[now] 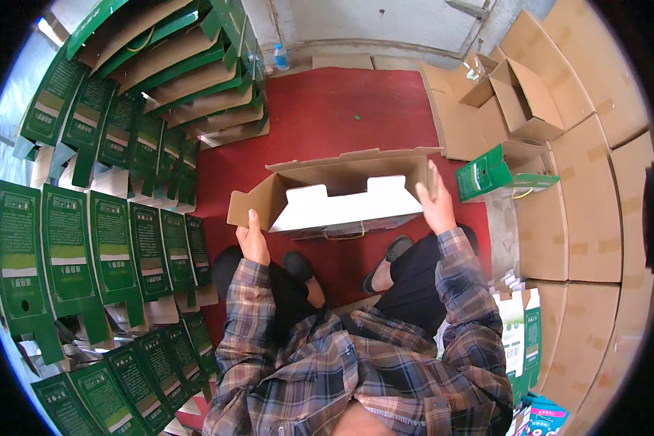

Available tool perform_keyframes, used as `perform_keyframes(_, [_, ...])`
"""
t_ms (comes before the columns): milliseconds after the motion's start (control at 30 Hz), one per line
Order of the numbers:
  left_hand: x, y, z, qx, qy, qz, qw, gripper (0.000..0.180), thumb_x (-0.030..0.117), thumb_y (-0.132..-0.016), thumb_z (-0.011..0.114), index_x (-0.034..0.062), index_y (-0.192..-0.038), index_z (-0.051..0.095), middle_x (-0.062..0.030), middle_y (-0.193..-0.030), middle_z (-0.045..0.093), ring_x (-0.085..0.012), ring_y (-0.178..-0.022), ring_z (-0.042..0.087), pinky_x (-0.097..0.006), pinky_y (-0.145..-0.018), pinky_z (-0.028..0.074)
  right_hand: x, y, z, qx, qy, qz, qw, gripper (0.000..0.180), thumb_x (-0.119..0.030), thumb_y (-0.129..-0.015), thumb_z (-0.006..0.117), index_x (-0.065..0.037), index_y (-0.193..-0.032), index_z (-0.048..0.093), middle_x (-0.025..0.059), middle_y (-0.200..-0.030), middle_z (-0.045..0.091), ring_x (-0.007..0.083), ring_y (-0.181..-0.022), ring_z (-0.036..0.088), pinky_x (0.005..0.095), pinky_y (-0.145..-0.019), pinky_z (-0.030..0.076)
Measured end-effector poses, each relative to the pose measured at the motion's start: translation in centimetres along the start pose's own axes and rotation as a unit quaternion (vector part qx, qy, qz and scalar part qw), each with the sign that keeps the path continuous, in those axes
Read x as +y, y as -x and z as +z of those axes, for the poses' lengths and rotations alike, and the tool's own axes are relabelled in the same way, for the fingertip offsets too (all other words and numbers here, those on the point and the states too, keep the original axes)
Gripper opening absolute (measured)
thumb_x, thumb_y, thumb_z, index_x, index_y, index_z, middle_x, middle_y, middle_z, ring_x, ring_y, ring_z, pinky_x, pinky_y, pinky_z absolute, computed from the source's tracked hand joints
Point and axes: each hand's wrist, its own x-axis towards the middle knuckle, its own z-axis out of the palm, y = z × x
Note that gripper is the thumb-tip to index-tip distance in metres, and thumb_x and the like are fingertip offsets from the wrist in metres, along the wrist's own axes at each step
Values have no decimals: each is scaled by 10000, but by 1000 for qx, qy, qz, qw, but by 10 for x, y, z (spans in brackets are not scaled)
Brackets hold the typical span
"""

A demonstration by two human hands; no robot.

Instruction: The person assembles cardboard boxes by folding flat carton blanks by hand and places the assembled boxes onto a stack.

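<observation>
Between my two hands is a cardboard gift box (350,176) with its top open, brown inside, with a white notched flap along the near side. A thin cord handle shows on its near outer face. My left hand (254,240) grips the box's left end, the thumb up beside a brown end flap that sticks outward. At the right end my right hand (436,202) holds the side wall, with fingers up along it and the thumb toward the inside. Part of the fingers on both hands is hidden behind the cardboard.
Rows of green boxes (69,254) are stacked at the left. On the right, brown cartons (587,240) form a wall, with a green open box (490,174) before them. A red mat (341,109) covers the floor; a water bottle (280,57) stands at the back.
</observation>
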Motion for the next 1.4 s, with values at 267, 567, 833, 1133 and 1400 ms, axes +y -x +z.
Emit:
perform_keyframes(267, [10, 1, -16, 49, 51, -8, 997, 427, 351, -931, 486, -2, -1172, 506, -78, -1064, 581, -168, -927, 563, -287, -679, 487, 10, -18, -8, 78, -235, 139, 959, 402, -94, -849, 599, -9, -1219, 467, 93, -1137, 563, 193, -1010, 568, 314, -859, 474])
perform_keyframes(567, [37, -22, -27, 194, -200, 179, 944, 755, -25, -754, 627, 77, -1401, 252, -150, -1326, 382, -283, -1212, 390, -423, -993, 324, 29, -10, -15, -24, -294, 263, 919, 434, -134, -831, 635, -52, -1228, 481, 100, -1145, 574, 240, -990, 593, 419, -724, 539])
perform_keyframes(833, [79, -36, 18, -90, -549, 351, 753, 957, 36, -555, 769, 111, -1386, 300, -134, -1426, 281, -325, -1304, 287, -542, -1046, 232, 34, -6, -23, -49, -298, 294, 907, 453, -180, -827, 650, -63, -1231, 481, 102, -1143, 575, 243, -988, 594, 421, -725, 539])
perform_keyframes(1133, [90, -29, 4, -231, -441, 364, 787, 1042, 465, -382, 798, 99, -1297, 459, -134, -1324, 389, -326, -1274, 315, -482, -1053, 264, 36, -9, -20, -33, -302, 279, 911, 430, -202, -841, 636, -47, -1216, 493, 105, -1143, 577, 241, -985, 594, 423, -731, 536])
perform_keyframes(1400, [63, -23, -16, -374, -547, 252, 705, 954, 684, -483, 652, 62, -1201, 551, -98, -1280, 513, -288, -1279, 365, -583, -1063, 104, 21, -6, -12, 1, -254, 283, 925, 442, -251, -847, 641, -10, -1196, 515, 108, -1115, 598, 234, -967, 605, 416, -800, 507])
